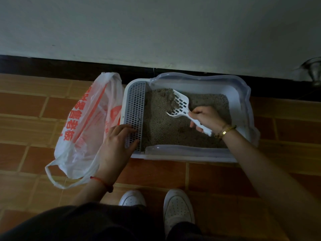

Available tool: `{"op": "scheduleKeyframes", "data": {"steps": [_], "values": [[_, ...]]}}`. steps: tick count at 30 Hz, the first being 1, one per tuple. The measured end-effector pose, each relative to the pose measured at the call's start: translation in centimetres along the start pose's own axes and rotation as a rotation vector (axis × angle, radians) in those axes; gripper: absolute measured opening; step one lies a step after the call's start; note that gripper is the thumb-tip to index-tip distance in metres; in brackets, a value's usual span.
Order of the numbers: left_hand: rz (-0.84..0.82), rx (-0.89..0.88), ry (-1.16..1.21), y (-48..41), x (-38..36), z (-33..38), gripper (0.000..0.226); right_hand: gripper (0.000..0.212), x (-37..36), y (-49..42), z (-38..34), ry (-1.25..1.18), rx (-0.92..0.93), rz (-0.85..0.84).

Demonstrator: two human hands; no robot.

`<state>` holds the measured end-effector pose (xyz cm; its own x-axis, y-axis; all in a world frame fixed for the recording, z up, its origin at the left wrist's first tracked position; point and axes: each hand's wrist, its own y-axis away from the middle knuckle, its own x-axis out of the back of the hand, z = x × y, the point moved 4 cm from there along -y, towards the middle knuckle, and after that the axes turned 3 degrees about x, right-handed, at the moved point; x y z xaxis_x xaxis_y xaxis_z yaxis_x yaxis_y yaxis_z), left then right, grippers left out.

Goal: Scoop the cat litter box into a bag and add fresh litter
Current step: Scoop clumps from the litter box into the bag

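Note:
A white litter box (240, 94) stands on the floor against the wall, holding grey litter (161, 126). My right hand (205, 119) grips the handle of a white slotted scoop (179, 105), whose blade is tilted with its far edge dug into a heap of litter at the back left. My left hand (115, 146) rests on the perforated grey step (136, 108) at the box's left end, fingers spread over it. A white plastic bag with red print (83, 129) lies on the floor just left of the box, its handle loops toward me.
The floor is brown tile (217, 180). A white wall with a dark baseboard (69, 66) runs behind the box. A metal object (312, 70) sits at the far right by the wall. My two white shoes (177, 206) stand in front of the box.

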<state>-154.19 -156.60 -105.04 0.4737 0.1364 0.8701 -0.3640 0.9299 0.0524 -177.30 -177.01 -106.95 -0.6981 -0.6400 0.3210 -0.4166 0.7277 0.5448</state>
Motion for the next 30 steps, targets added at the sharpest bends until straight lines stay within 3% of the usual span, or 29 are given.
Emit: {"op": "scheduleKeyframes", "data": {"steps": [14,30], "values": [[-0.013,0.001,-0.008,0.0,-0.1,-0.2,0.034,0.022,1.9,3.1,-0.2,-0.226,0.085,-0.138],[-0.027,-0.017,-0.03,0.2,0.3,0.1,0.037,0.018,2.5,4.3,-2.2,-0.147,0.175,-0.065]]}}
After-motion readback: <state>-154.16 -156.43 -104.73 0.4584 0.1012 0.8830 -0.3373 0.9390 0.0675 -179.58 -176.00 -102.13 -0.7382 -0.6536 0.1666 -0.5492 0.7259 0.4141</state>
